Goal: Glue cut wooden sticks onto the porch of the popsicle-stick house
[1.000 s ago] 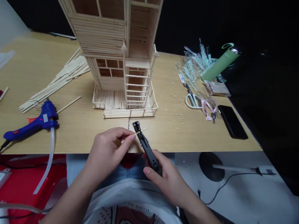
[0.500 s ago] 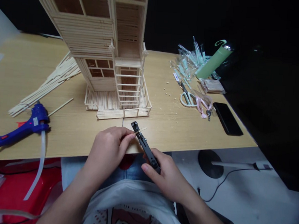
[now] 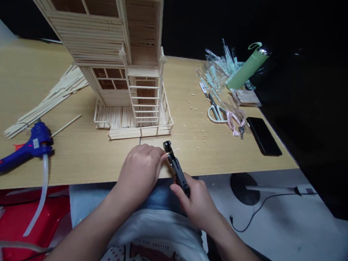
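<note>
Pinched in the fingers of my left hand [image 3: 143, 168] is a thin wooden stick [image 3: 175, 150], its far end poking out past the tool. My right hand [image 3: 197, 197] is closed around the handles of black pliers-like cutters [image 3: 176, 168], with the jaws across the stick. Both hands are over the table's front edge, close together. Just beyond them stands a model house [image 3: 91, 37] built of wooden sticks, with a ladder [image 3: 146, 104] and a railed deck [image 3: 119, 116]. My left palm and the stick's near end are hidden.
A blue glue gun [image 3: 37, 141] lies at left beside a bundle of sticks [image 3: 49, 100] and a single stick [image 3: 67, 125]. At right are scissors [image 3: 216, 113], a phone [image 3: 263, 136], a green bottle [image 3: 247, 68], plastic wrappers [image 3: 217, 68] and small stick scraps. A red stool [image 3: 45, 217] stands below.
Both hands and the cutters have shifted a little to the right, and my left hand has turned. The view has also swung slightly, so the house sits further left.
</note>
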